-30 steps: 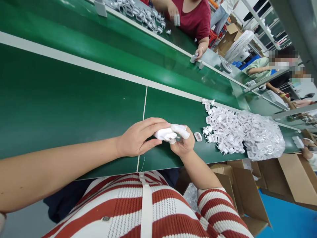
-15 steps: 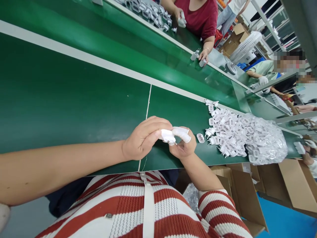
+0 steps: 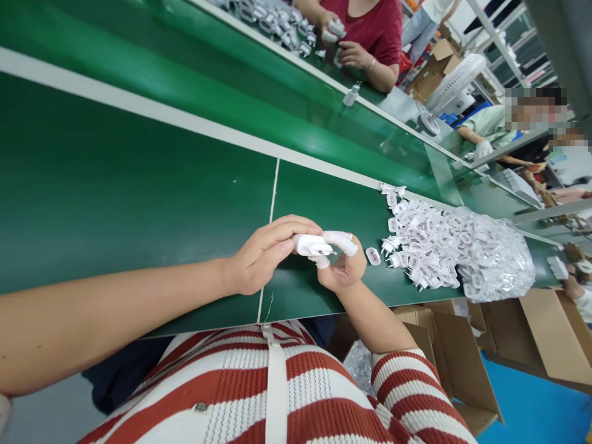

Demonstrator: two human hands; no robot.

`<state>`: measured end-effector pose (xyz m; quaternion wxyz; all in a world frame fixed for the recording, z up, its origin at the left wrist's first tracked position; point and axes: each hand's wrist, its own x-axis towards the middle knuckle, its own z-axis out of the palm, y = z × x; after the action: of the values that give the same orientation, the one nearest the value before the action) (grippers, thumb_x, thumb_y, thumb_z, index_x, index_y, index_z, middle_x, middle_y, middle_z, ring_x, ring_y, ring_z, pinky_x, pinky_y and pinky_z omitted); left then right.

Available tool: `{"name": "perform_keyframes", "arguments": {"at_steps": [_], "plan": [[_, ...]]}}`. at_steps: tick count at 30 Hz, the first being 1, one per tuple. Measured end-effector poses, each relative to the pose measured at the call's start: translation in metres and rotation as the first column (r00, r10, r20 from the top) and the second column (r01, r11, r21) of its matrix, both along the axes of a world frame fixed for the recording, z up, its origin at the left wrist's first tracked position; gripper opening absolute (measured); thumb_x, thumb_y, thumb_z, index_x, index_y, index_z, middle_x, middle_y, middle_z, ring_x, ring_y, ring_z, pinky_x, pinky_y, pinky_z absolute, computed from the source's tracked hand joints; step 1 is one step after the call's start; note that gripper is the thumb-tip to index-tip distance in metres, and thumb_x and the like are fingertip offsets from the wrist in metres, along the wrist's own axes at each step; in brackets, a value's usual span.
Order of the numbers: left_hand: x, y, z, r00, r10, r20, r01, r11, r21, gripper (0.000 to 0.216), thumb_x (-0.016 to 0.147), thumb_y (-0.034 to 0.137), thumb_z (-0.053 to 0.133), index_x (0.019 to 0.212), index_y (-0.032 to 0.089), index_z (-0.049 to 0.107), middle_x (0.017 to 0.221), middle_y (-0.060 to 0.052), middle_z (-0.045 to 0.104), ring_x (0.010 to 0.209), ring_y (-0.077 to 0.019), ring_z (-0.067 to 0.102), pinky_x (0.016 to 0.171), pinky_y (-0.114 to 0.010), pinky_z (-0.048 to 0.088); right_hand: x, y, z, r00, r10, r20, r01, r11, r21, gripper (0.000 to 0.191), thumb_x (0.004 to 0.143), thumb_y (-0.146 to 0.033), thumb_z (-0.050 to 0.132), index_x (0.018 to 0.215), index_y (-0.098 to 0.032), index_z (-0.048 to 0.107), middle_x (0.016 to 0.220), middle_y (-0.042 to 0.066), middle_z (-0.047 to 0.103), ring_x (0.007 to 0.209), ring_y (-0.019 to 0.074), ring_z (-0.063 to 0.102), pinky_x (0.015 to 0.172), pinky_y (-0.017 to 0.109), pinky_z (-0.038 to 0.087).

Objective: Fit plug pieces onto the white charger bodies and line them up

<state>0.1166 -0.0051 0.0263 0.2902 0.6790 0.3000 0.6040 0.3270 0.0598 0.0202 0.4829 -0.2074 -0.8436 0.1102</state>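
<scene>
A white plug housing [image 3: 309,245] with metal pins is held between my two hands above the green work surface [image 3: 194,203]. My left hand [image 3: 266,253] grips its left end, thumb below and fingers along the top. From the other side, my right hand [image 3: 346,262] pinches it near the pins, with white finger cots on the thumb and a finger. One loose white plug piece [image 3: 372,256] lies just right of my right hand. Past it spreads a heap of similar white plug pieces [image 3: 425,243], partly inside a clear plastic bag [image 3: 502,262].
A green conveyor belt [image 3: 222,114] runs beyond a pale rail [image 3: 185,123]. Across it, a co-worker in a red top [image 3: 377,37] handles white parts beside another pile [image 3: 272,24]. One plug [image 3: 352,94] stands on the far edge. Open cardboard boxes [image 3: 453,364] are below at right.
The plug housing has turned in my hands so that its pins now point right. The co-worker's hand has drawn back from the far edge, leaving one plug there.
</scene>
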Motion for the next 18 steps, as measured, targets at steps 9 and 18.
{"name": "perform_keyframes", "arguments": {"at_steps": [9, 18], "plan": [[-0.018, 0.037, -0.01, 0.872, 0.19, -0.452, -0.364, 0.869, -0.335, 0.051, 0.091, 0.058, 0.061, 0.118, 0.016, 0.072, 0.125, -0.013, 0.069, 0.117, -0.0294, 0.064, 0.104, -0.04, 0.054, 0.007, 0.022, 0.013, 0.993, -0.021, 0.115, 0.053, 0.956, -0.287, 0.051, 0.103, -0.054, 0.064, 0.143, -0.023, 0.063, 0.127, 0.01, 0.076, 0.109, 0.021, 0.074, 0.102, 0.036, 0.06], [-0.103, 0.132, 0.029, 0.52, 0.352, -0.779, -0.846, 0.341, -0.411, 0.062, 0.084, 0.062, 0.062, 0.115, 0.01, 0.073, 0.069, 0.001, 0.055, 0.06, -0.0214, 0.059, 0.072, -0.039, 0.057, 0.192, 0.01, 0.022, 0.333, -0.914, 0.231, 0.915, 0.254, -0.314, 0.05, 0.095, -0.043, 0.069, 0.136, -0.015, 0.061, 0.149, 0.024, 0.054, 0.158, 0.0444, 0.028, 0.128, 0.068, 0.022]]}}
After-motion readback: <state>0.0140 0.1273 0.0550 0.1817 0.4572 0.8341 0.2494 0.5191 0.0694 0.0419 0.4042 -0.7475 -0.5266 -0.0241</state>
